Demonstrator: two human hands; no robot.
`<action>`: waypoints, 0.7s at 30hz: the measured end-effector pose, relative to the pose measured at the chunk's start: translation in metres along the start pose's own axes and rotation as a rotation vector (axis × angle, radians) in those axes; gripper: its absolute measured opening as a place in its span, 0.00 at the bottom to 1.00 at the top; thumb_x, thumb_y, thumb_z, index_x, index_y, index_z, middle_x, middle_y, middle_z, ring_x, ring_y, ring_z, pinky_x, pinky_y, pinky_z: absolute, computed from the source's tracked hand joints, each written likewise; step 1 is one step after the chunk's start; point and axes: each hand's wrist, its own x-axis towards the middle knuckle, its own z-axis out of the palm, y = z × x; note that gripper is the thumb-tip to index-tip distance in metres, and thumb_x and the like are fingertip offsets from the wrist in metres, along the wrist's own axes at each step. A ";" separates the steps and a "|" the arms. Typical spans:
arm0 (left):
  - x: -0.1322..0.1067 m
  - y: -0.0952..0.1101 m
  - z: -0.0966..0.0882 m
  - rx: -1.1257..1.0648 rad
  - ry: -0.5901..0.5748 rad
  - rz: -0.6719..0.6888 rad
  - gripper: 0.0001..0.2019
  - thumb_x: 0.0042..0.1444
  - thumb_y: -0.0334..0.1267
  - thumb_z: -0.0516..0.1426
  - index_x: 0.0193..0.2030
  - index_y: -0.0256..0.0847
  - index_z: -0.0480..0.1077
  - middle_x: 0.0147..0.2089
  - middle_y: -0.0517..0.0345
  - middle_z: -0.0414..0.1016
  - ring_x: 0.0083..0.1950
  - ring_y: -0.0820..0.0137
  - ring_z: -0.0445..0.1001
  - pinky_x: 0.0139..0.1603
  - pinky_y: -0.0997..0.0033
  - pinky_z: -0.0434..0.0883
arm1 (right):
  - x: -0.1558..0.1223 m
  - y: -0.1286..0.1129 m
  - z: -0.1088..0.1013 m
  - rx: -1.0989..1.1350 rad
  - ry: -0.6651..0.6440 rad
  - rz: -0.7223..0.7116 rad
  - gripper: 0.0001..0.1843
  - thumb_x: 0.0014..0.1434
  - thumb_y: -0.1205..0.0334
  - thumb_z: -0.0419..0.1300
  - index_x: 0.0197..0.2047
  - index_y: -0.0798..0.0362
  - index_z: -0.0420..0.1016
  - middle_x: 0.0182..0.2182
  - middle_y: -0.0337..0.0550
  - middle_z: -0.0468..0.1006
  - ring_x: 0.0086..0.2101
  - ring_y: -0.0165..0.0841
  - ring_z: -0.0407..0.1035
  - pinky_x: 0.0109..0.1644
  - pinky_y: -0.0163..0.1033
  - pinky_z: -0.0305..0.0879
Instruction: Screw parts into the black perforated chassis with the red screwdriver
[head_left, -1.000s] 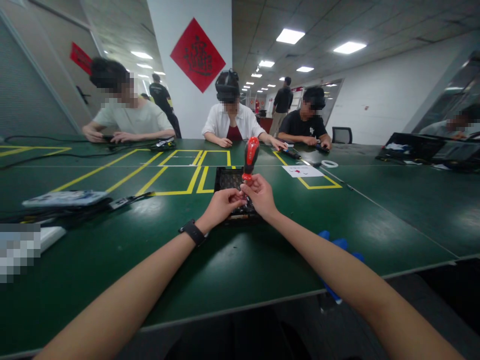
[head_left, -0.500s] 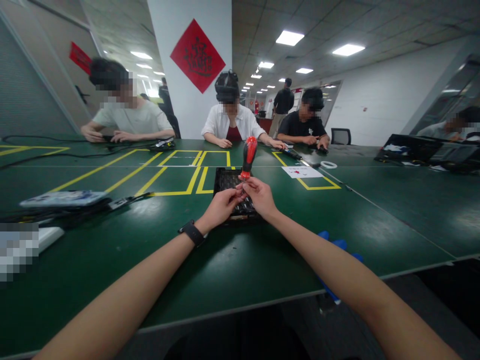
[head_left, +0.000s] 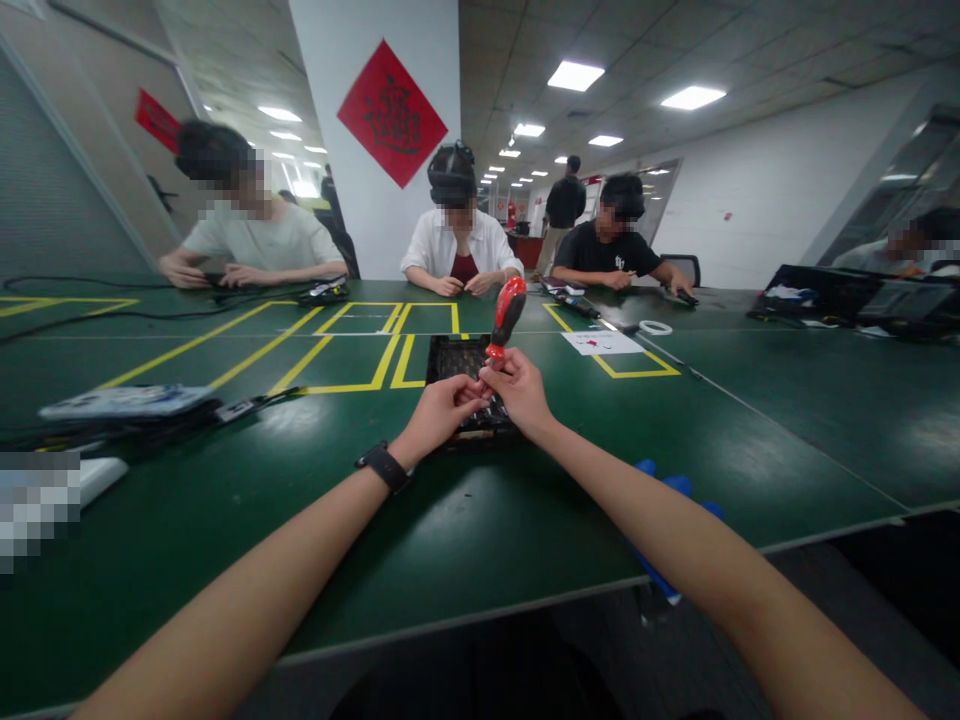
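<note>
A red and black screwdriver stands handle up, leaning a little to the right. The fingers of my right hand are closed round its lower end, just under the handle. My left hand is closed in a pinch, its fingertips meeting those of the right hand by the screwdriver's shaft. What the left fingertips pinch is hidden, and so is the screwdriver's tip. Beneath both hands, a black tray lies on the green table; small shiny pieces show inside it, too blurred to name.
Blue gloves or a similar blue item lie by the table's front edge, partly behind my right forearm. A printed sheet and a white tape ring are ahead on the right. A stacked device with cables sits left. Several people sit opposite.
The screwdriver's handle has tipped slightly to the right. My hands stay almost in place over the tray. Opposite, a person in white has drawn one hand back, and a person in black reaches outward.
</note>
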 end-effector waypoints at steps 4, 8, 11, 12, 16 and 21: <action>0.000 -0.001 0.000 0.007 -0.012 -0.012 0.12 0.49 0.44 0.60 0.34 0.36 0.70 0.30 0.58 0.75 0.29 0.73 0.71 0.33 0.74 0.68 | -0.001 -0.002 0.001 -0.007 -0.007 -0.004 0.19 0.47 0.52 0.65 0.37 0.52 0.63 0.28 0.34 0.70 0.25 0.25 0.70 0.25 0.30 0.68; -0.001 0.000 -0.001 0.053 -0.028 0.021 0.11 0.51 0.43 0.58 0.34 0.36 0.70 0.30 0.59 0.75 0.29 0.73 0.70 0.33 0.74 0.66 | 0.000 -0.002 0.002 -0.023 -0.027 0.003 0.18 0.50 0.50 0.62 0.38 0.53 0.66 0.27 0.35 0.72 0.25 0.26 0.70 0.24 0.30 0.67; -0.001 -0.002 -0.001 0.071 -0.043 0.042 0.11 0.53 0.42 0.56 0.34 0.35 0.71 0.32 0.57 0.75 0.32 0.71 0.71 0.35 0.73 0.67 | 0.000 -0.004 0.001 -0.055 -0.071 -0.003 0.19 0.57 0.48 0.55 0.43 0.54 0.70 0.28 0.39 0.74 0.26 0.26 0.69 0.26 0.30 0.66; -0.001 -0.003 -0.001 0.071 -0.049 0.044 0.11 0.54 0.42 0.55 0.34 0.35 0.71 0.32 0.56 0.75 0.33 0.70 0.71 0.36 0.72 0.67 | 0.000 -0.005 0.000 -0.069 -0.079 -0.007 0.19 0.58 0.48 0.54 0.44 0.54 0.70 0.29 0.40 0.74 0.25 0.25 0.68 0.26 0.31 0.66; 0.000 -0.005 -0.001 0.022 -0.070 0.057 0.11 0.55 0.41 0.53 0.35 0.36 0.71 0.34 0.55 0.76 0.36 0.68 0.73 0.40 0.71 0.68 | 0.000 -0.006 -0.001 -0.111 -0.073 0.005 0.20 0.57 0.50 0.56 0.47 0.52 0.71 0.32 0.39 0.74 0.23 0.23 0.65 0.27 0.32 0.67; 0.000 0.000 -0.001 0.013 -0.021 0.011 0.12 0.52 0.43 0.57 0.36 0.35 0.71 0.33 0.56 0.76 0.32 0.71 0.71 0.35 0.73 0.67 | 0.000 -0.002 -0.002 -0.107 -0.045 -0.028 0.19 0.56 0.49 0.57 0.45 0.54 0.72 0.32 0.42 0.75 0.28 0.27 0.69 0.31 0.33 0.68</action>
